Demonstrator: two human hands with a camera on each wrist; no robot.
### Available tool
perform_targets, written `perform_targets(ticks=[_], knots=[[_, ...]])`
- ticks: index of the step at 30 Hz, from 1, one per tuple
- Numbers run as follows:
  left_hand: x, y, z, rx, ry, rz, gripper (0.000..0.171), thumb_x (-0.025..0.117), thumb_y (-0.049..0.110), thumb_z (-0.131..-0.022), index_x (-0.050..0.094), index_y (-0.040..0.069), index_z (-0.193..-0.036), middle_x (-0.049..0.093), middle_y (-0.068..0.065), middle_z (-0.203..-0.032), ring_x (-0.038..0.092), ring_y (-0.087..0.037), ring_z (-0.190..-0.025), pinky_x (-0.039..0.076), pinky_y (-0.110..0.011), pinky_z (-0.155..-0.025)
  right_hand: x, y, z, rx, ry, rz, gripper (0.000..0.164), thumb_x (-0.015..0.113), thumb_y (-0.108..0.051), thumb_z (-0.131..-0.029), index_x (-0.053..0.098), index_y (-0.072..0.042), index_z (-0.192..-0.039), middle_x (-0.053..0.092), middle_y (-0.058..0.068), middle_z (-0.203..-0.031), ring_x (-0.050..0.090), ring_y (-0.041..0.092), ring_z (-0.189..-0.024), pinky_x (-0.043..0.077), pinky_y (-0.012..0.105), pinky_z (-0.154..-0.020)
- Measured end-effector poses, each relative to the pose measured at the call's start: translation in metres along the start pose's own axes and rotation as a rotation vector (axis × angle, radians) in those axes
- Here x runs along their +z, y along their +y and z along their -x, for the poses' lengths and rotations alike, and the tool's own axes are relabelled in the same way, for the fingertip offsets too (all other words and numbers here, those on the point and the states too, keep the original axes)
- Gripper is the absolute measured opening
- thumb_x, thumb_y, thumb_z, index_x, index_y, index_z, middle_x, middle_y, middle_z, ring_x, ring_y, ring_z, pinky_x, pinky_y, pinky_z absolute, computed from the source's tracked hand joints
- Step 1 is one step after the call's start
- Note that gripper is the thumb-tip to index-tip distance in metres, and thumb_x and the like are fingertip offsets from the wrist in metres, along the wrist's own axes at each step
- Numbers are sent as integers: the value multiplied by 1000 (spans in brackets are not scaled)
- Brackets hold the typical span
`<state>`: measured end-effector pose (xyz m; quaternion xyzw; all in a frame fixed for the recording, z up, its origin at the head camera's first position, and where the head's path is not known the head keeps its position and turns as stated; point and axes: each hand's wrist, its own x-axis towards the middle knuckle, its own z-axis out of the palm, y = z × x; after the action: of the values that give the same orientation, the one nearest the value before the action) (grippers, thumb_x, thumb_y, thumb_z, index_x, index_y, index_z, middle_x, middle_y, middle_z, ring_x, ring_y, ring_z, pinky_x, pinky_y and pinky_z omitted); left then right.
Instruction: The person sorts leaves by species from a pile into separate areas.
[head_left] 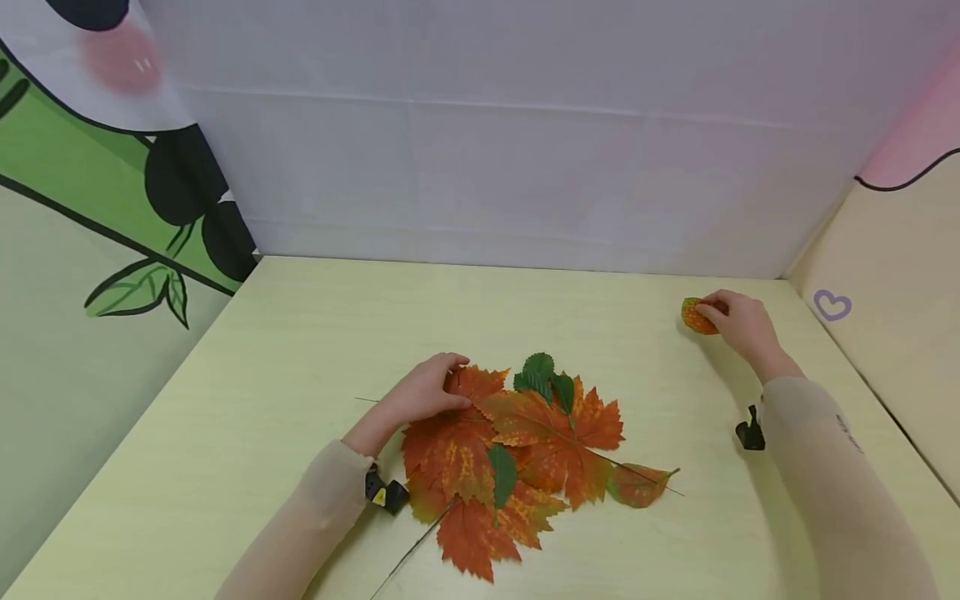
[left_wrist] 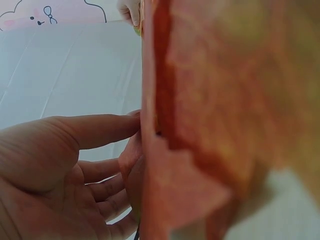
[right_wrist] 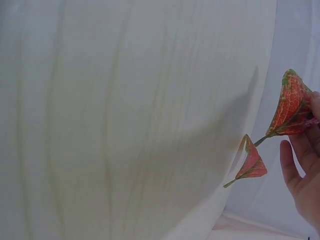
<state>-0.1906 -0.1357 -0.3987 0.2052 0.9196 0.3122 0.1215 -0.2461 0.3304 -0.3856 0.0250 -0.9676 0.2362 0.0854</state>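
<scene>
Leaf [head_left: 699, 318], orange with a green edge, sits in the right hand [head_left: 746, 325] near the far right corner of the tabletop [head_left: 300, 333]. That hand pinches it between thumb and fingers; the left hand [head_left: 420, 392] is loosely spread, thumb and fingers apart, touching the edge of the large maple leaves [head_left: 457, 454] nearer the person.

The pinched leaf looks like printed cloth or thin plastic, so it is probably very light, springy and not slippery, apt to drift or turn if released high. A hold by the short stem or along the midrib likely bends it least; the thin margins probably crease or fray under a hard tug.

The right wrist view shows a second leaf [right_wrist: 251, 166] near the held one; whether it touches the tabletop cannot be told. On the pile, green leaves [head_left: 536, 375] lie over the orange ones, and an oblong leaf [head_left: 637, 486] lies at its right end. A thin wire-like stem [head_left: 408, 557] juts toward the person and could snag a sleeve. The overlapping points may well catch on each other. The pale backdrop [head_left: 480, 167] and the right side panel [head_left: 892, 333] limit reach beyond that corner.
</scene>
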Motion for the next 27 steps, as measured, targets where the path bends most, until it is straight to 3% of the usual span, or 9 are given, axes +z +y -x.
perform_targets(ticks=[13,19,27], knots=[[0,0,0,-20,-9,22,66,70,18,-79,39,1,-134,51,-16,-124,51,-29,-111,43,-41,-92,0,16,4,174,112,-11,45,52,-39,-90,61,2,-106,61,25,-98,53,37,-87,41,43,-69],[0,0,1,-18,-8,25,65,70,18,-79,40,1,-134,50,-16,-125,50,-30,-112,42,-42,-93,1,19,2,203,106,-27,45,48,-38,-93,60,3,-107,60,26,-100,50,38,-88,38,44,-72],[2,-1,0,-8,-8,28,65,70,19,-80,40,1,-134,50,-16,-126,49,-29,-113,41,-42,-93,2,16,-1,272,135,-49,42,55,-37,-89,60,2,-104,58,22,-96,46,37,-89,36,36,-68]])
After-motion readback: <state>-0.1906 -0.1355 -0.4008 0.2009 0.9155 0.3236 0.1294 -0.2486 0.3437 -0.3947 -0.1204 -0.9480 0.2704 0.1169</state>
